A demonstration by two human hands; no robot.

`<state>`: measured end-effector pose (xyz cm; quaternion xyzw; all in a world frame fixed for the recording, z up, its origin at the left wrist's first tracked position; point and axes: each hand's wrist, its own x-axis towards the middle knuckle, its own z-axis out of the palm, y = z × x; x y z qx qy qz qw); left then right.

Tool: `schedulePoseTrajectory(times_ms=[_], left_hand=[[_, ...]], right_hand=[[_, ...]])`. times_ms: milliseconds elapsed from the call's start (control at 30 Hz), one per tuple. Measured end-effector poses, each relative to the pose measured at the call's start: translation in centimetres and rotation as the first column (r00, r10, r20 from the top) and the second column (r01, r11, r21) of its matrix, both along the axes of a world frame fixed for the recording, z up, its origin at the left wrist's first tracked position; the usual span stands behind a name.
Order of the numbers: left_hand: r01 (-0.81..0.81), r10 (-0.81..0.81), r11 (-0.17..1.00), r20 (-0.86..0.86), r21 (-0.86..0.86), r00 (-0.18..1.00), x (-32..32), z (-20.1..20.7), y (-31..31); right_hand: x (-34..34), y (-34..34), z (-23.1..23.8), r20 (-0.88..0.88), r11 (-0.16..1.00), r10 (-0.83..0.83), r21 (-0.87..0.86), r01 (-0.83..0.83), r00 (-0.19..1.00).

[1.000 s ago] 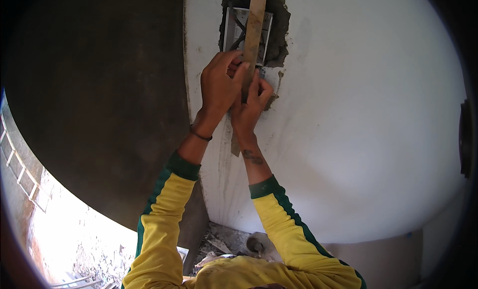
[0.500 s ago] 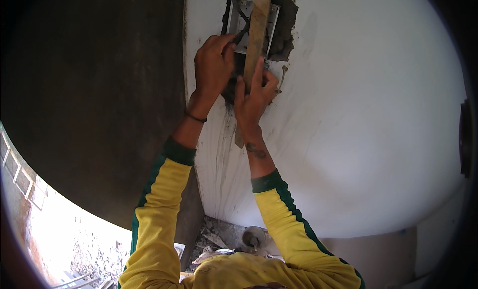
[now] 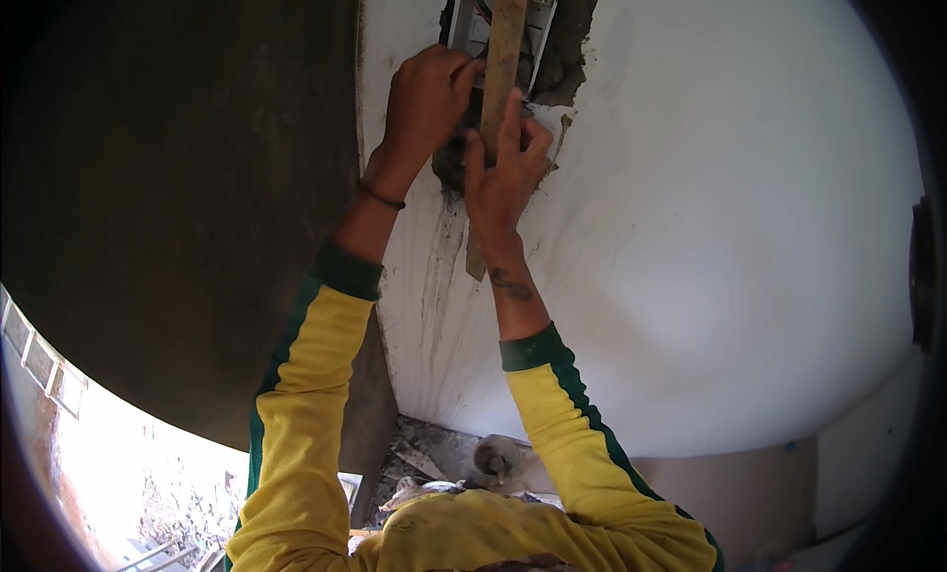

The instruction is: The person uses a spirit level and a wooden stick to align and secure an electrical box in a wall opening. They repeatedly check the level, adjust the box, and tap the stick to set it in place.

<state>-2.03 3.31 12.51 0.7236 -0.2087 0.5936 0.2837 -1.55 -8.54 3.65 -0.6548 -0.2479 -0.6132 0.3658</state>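
A white rectangular electrical box [image 3: 544, 37] is set in a rough opening in the white wall, with dark wires inside it. A long flat wooden strip [image 3: 507, 54] runs up across the front of the box. My right hand [image 3: 506, 182] holds the strip below the box, thumb on its left side and index finger stretched up along its right. My left hand [image 3: 422, 101] is at the box's lower left corner, fingers bent together; what they pinch, if anything, is hidden.
Dark grey cement [image 3: 574, 54] rings the opening. A dark wall panel [image 3: 197, 197] stands to the left of the white wall [image 3: 720, 227]. On the floor below are a grey round container [image 3: 495, 456] and rubble. Bright ground lies at the lower left.
My left hand has shifted slightly toward the box, its fingertips now at the lower left corner. The right hand keeps its hold on the strip. The whole view has tilted a little.
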Motion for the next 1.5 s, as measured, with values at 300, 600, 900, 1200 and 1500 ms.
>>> schedulePoseTrajectory(times_ms=[300,600,900,1200,1500], left_hand=[[0.168,-0.171,0.985,-0.066,-0.049,0.983,-0.2,-1.8,1.5],[0.234,-0.230,0.967,0.051,-0.101,0.972,-0.7,-3.9,0.8],[0.091,-0.088,0.986,0.029,-0.137,0.996,-1.6,-16.7,-5.1],[0.072,-0.061,0.964,0.054,-0.257,0.997,0.5,-18.3,-5.4],[0.029,0.017,0.967,0.177,-0.255,0.984,-0.2,-17.5,-6.0]], right_hand=[[-0.2,0.3,1.2,0.030,0.998,-0.066,-0.004,0.067,0.997],[-0.2,0.4,2.0,-0.003,1.000,-0.028,0.011,0.028,1.000],[-1.8,-0.6,2.8,-0.143,1.000,-0.012,0.004,0.013,0.990],[-2.2,-2.4,8.3,0.098,0.973,-0.105,-0.196,0.123,0.990],[-2.1,-5.0,26.7,0.080,0.968,-0.063,-0.237,0.080,0.995]])
